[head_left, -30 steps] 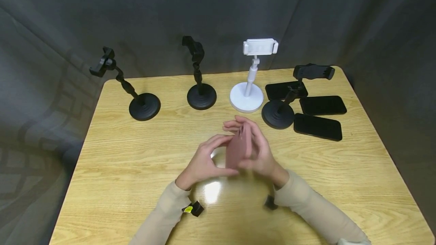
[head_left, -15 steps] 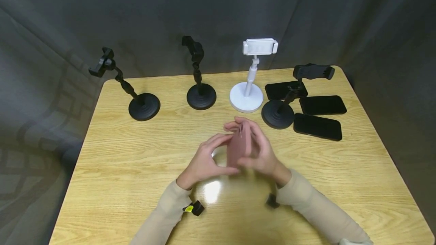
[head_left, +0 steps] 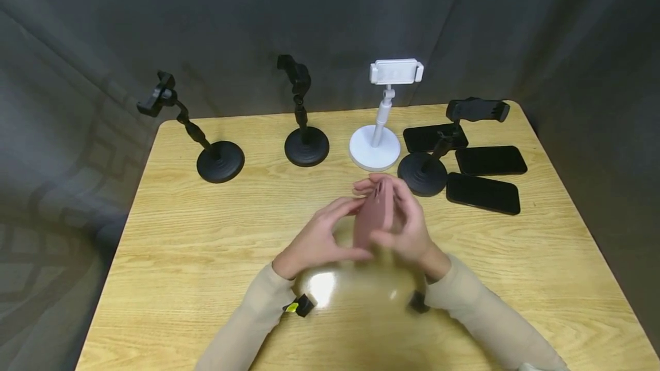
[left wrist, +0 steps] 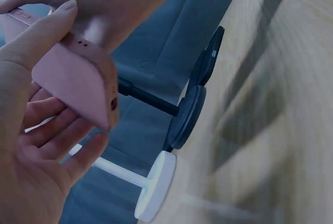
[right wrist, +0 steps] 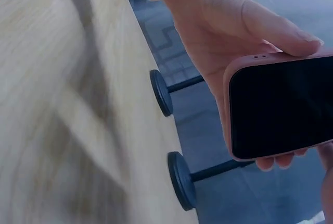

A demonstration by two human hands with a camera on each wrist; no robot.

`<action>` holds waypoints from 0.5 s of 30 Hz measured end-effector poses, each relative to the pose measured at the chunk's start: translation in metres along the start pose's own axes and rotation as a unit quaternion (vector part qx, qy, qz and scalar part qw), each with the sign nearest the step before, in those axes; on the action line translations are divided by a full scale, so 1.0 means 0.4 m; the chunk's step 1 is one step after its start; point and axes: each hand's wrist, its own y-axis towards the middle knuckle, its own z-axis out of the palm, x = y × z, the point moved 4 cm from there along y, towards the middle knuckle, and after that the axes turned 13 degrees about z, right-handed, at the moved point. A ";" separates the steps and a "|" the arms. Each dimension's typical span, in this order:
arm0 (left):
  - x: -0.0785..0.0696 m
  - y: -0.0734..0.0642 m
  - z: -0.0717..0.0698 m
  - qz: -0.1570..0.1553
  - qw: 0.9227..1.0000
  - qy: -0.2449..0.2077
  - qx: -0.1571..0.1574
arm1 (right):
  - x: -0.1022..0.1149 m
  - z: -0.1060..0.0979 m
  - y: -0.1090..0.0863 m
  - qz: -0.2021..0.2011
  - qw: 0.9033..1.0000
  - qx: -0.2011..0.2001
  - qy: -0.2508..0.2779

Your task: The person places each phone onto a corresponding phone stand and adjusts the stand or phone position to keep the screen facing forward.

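Observation:
A smartphone in a pink case (head_left: 372, 216) is tilted up over the table between both hands. My left hand (head_left: 322, 239) grips it from the left, on the camera side, thumb along one long edge and fingers at the other. From the right, my right hand (head_left: 409, 231) holds its edges, on the screen side. In the left wrist view the pink back and the end with the charging port of the phone (left wrist: 75, 83) show. Its dark screen (right wrist: 286, 104) fills much of the right wrist view, where the right hand is mostly out of frame.
Along the back stand a black phone stand (head_left: 220, 161), another black stand (head_left: 306, 146), a white stand (head_left: 374, 147) and a black stand (head_left: 422, 174) at right. Beside the last lie dark phones (head_left: 483, 193) on the wooden table (head_left: 206, 233). Dark curtains (head_left: 330, 27) surround it.
Both hands and the pink-cased phone have shifted a little to the right. The grip looks much the same; stands and lying phones keep their places.

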 end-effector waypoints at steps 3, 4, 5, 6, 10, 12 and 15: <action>-0.004 0.019 -0.001 0.009 1.000 0.009 0.025 | 0.013 -0.012 0.002 -0.014 1.000 -0.004 -0.017; -0.005 0.024 -0.002 0.013 0.999 0.014 0.032 | 0.017 -0.016 0.003 -0.018 1.000 -0.005 -0.021; -0.006 0.030 -0.003 0.015 0.999 0.016 0.038 | 0.021 -0.020 0.004 -0.021 0.999 -0.007 -0.027; -0.007 0.035 -0.005 0.018 0.999 0.017 0.042 | 0.026 -0.025 0.005 -0.024 0.999 -0.008 -0.032; -0.012 0.051 -0.011 0.035 0.997 0.034 0.055 | 0.047 -0.044 0.012 -0.038 0.998 -0.018 -0.043; -0.013 0.057 -0.014 0.043 0.996 0.043 0.058 | 0.058 -0.054 0.016 -0.044 0.997 -0.024 -0.051; -0.012 0.064 -0.018 0.047 0.995 0.055 0.062 | 0.073 -0.066 0.023 -0.056 0.996 -0.033 -0.066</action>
